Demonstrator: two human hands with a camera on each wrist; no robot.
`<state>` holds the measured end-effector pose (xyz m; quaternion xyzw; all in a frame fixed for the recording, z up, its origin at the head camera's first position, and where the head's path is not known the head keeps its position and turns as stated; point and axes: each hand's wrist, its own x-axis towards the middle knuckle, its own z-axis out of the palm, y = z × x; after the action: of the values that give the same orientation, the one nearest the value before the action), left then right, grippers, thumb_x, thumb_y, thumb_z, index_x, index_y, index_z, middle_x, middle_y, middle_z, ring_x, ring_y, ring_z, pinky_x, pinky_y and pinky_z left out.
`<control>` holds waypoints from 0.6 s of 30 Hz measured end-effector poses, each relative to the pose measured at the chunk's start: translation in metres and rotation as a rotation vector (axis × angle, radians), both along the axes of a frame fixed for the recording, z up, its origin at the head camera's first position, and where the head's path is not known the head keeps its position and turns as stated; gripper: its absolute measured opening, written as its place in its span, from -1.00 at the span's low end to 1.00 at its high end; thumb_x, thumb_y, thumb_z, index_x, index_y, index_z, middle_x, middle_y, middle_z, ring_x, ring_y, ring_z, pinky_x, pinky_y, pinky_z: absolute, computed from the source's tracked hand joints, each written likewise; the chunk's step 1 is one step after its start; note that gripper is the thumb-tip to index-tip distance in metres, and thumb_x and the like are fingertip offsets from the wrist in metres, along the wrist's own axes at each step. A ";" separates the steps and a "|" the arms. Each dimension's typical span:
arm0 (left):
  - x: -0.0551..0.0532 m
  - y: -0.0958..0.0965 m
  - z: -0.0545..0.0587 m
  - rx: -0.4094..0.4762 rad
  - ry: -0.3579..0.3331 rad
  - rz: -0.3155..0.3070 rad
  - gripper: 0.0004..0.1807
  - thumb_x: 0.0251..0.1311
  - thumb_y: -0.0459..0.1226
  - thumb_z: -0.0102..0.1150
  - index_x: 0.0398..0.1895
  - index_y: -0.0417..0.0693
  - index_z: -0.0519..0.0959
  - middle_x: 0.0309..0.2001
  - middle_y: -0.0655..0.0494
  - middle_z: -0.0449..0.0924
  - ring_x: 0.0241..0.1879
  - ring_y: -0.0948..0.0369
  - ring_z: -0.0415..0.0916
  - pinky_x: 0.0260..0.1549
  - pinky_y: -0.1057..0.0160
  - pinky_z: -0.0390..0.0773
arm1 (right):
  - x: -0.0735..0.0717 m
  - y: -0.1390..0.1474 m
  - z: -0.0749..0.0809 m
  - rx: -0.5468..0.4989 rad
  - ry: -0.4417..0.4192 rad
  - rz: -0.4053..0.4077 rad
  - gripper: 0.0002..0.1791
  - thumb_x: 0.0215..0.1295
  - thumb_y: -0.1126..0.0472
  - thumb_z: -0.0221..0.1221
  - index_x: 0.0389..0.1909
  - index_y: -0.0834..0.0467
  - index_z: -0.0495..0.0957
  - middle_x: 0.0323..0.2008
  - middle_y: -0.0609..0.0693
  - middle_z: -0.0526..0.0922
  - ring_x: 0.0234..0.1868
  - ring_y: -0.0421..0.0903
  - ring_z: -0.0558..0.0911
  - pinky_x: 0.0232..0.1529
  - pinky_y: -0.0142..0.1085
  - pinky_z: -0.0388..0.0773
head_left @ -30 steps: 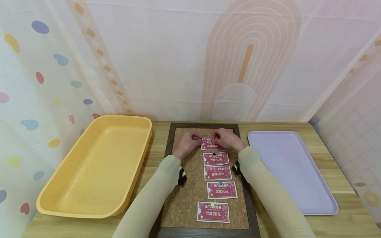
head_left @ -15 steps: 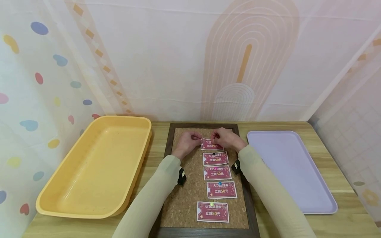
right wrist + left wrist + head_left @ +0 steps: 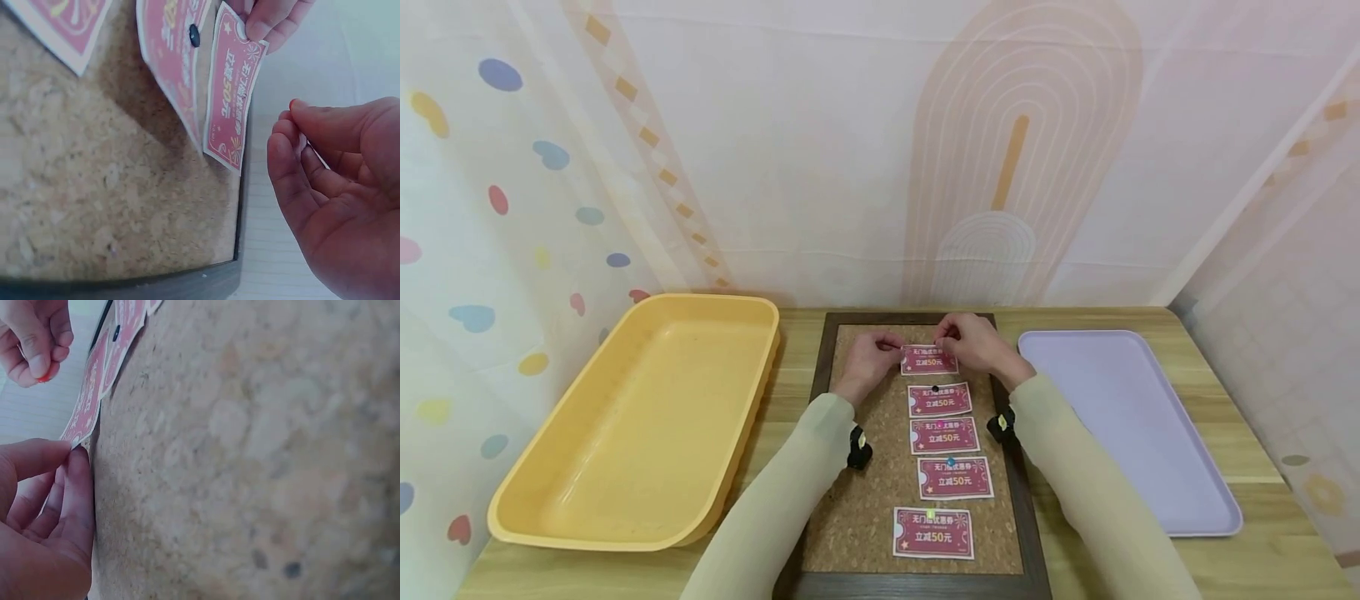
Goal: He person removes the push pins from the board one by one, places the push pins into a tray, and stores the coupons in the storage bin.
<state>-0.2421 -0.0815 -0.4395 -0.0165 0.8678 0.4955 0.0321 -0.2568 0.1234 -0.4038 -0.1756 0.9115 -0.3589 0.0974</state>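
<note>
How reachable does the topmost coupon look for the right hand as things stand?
Likely yes: the right hand, pinching a small red object, is beside the topmost coupon, with nothing visible between them. The left hand pinches only its left end.

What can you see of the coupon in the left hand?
The coupon is a paper-looking rectangle, dark pink with a white border, white characters, a yellow 50 and burst patterns. No pin shows in it. It is at the far end of the cork board, set crosswise. The left hand pinches its left end; the right hand, holding something small and red, is apart from it. Whether it lies flat is unclear.
</note>
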 end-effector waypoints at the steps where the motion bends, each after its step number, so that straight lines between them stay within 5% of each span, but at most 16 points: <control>1: 0.000 0.000 0.000 0.002 0.002 0.006 -0.87 0.33 -0.40 0.29 -0.14 -0.25 0.73 -0.19 -0.08 0.71 -0.22 0.11 0.58 -0.23 0.21 0.58 | 0.001 0.001 0.001 -0.006 0.006 -0.002 -0.89 0.52 0.26 0.15 -0.13 0.18 0.63 -0.25 0.04 0.65 -0.25 -0.05 0.57 -0.17 -0.18 0.51; 11: 0.005 -0.004 0.017 0.145 -0.048 0.010 -0.87 0.39 -0.35 0.26 -0.10 -0.21 0.72 -0.14 -0.04 0.65 -0.20 0.15 0.53 -0.22 0.26 0.60 | 0.008 0.011 0.007 -0.120 0.064 0.023 -0.89 0.53 0.30 0.13 -0.10 0.25 0.60 -0.23 0.09 0.63 -0.22 -0.03 0.56 -0.16 -0.18 0.52; 18: 0.012 -0.007 0.034 0.175 0.000 -0.033 -0.88 0.39 -0.36 0.25 -0.12 -0.22 0.71 -0.17 -0.05 0.65 -0.24 0.16 0.53 -0.14 0.12 0.66 | 0.017 0.016 0.019 -0.163 0.112 0.014 -0.91 0.50 0.30 0.17 -0.15 0.26 0.60 -0.30 0.07 0.63 -0.29 -0.03 0.54 -0.27 -0.21 0.48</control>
<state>-0.2305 -0.0885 -0.4057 0.0007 0.8214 0.5689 0.0418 -0.2397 0.1395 -0.3850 -0.2090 0.8821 -0.4208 0.0342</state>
